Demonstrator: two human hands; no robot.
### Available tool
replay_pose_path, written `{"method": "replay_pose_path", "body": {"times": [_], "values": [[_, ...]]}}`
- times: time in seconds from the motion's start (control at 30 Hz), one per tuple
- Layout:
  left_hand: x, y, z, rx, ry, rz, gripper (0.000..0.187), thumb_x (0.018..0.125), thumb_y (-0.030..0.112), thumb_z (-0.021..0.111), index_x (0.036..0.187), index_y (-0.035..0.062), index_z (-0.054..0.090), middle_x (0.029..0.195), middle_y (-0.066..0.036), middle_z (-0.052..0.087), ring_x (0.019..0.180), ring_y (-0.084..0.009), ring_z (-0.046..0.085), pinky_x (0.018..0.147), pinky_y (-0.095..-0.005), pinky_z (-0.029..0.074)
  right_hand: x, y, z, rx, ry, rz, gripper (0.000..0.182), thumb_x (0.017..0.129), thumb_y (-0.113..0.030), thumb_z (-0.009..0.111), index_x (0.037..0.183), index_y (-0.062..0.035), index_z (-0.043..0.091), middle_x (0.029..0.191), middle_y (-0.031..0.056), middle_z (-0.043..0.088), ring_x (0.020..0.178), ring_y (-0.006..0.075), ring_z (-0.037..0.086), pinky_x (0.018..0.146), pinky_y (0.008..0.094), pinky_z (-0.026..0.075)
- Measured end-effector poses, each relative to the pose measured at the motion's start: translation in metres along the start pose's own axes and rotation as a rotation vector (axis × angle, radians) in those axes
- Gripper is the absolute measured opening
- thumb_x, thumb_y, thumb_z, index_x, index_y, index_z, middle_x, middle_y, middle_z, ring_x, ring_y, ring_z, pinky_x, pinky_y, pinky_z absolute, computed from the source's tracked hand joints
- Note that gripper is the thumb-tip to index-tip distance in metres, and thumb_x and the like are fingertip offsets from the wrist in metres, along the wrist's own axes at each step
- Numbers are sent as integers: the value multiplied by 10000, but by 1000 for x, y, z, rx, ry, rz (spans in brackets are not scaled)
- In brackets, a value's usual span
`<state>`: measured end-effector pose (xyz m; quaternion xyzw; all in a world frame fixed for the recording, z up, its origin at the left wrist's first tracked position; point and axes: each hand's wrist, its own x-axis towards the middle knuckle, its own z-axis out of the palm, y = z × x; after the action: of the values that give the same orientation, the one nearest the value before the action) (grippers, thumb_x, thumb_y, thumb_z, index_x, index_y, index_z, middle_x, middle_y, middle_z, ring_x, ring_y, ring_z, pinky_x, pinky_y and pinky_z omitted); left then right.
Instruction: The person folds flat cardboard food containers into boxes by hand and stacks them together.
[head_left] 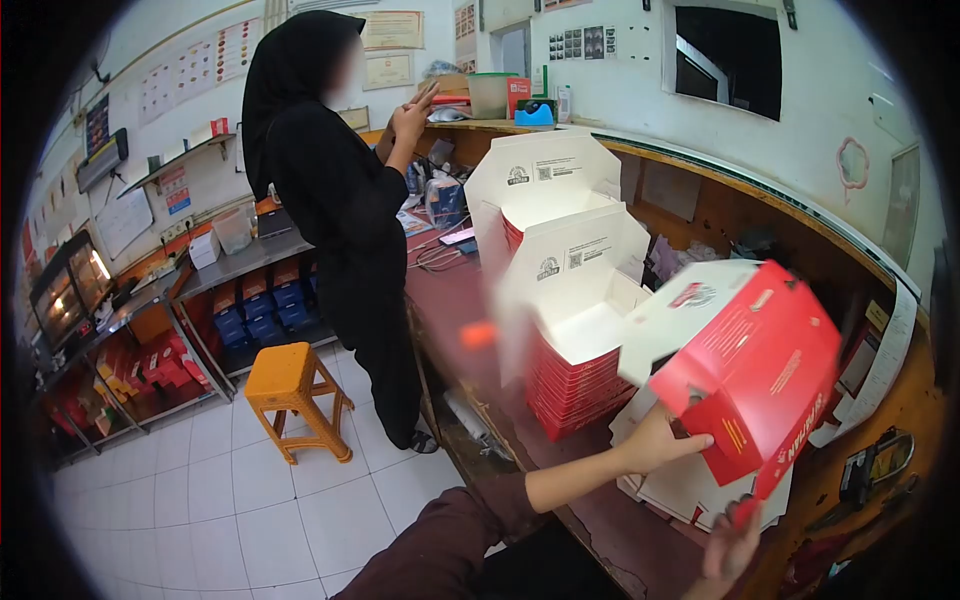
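My left hand [660, 442] grips the near side of a partly folded red and white cardboard food box [755, 360], with the thumb on its red end panel. The box is tilted, its red printed side facing me and a white flap [690, 310] at the left. My right hand [733, 540], blurred, is at the lower corner of the box with curled fingers and a bit of red between them. Under the box lie flat white cardboard blanks [705, 490]. To the left, folded boxes stand in a nested stack [575, 385], with white lids raised.
A person in black [325, 190] stands at the far left of the reddish table [450, 320], holding a phone. A yellow stool [290, 385] stands on the tiled floor. A wooden shelf [700, 165] runs behind the boxes. A blurred orange object [478, 335] shows left of the stack.
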<state>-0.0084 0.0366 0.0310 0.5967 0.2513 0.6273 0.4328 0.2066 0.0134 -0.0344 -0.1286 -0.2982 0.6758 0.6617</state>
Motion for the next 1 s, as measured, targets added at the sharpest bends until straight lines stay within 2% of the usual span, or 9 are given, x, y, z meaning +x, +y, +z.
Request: {"method": "replay_pose_path", "body": {"times": [0.1,0.17,0.23,0.37,0.43,0.53,0.63,0.8,1.0], "values": [[-7,44,14,715,-113,-209,381,799,120,632,1136,1,501,1071,-102,564,1006,-165,528,840,-325,448,-9,-32,17,67,-195,3,221,874,-145,526,1054,-36,461,963,38,541,829,86,522,598,200,463],[-20,1,26,744,-148,-92,527,807,91,611,1268,11,370,1095,-117,548,1010,-181,528,859,-334,432,-17,-6,42,-480,324,-656,233,868,-115,529,1067,-19,455,1021,74,530,887,136,525,722,274,482],[-32,-22,52,337,-32,356,671,831,58,558,1355,-7,143,1074,-144,553,1013,-181,531,812,-320,462,-19,24,56,-442,545,-912,296,861,-87,528,1135,-16,440,1059,127,538,930,189,532,838,337,449],[-31,2,51,-35,-208,-174,389,866,24,462,1196,-76,284,982,-146,593,866,-208,618,737,-301,515,-22,25,83,-36,306,-509,167,851,-147,551,1008,-91,541,911,39,604,765,117,572,593,233,471],[-23,3,31,251,-359,9,368,896,128,439,1230,-6,363,1179,-111,505,1135,-194,447,915,-345,382,-25,4,74,138,51,-299,201,848,-130,552,1043,-90,531,948,6,591,720,76,541,537,195,423],[-18,22,24,-940,-170,-211,698,848,588,307,1330,84,277,1227,-129,468,1172,-249,420,942,-382,360,-27,-9,70,162,-89,-314,255,835,-76,551,1086,-76,504,996,19,571,778,83,543,571,202,431],[-5,40,27,-1123,-92,-338,667,821,541,438,1257,38,387,1283,-126,421,1199,-229,381,987,-390,299,-29,-7,85,-278,102,-503,328,814,-23,550,1130,-58,467,1043,52,553,864,118,550,675,230,464],[-28,13,43,154,-13,-25,536,851,458,479,1205,57,446,1210,-84,483,1088,-180,468,901,-325,384,-30,26,85,-196,83,-773,662,721,106,560,1290,-50,260,1224,110,405,1103,218,440,927,354,377],[-27,26,36,-840,-4,-595,535,844,416,532,1227,55,434,1224,-60,482,1079,-175,462,860,-317,387,-19,56,80,-676,25,-738,556,656,90,659,1164,-15,460,965,83,589,875,188,569,796,304,461]]}}
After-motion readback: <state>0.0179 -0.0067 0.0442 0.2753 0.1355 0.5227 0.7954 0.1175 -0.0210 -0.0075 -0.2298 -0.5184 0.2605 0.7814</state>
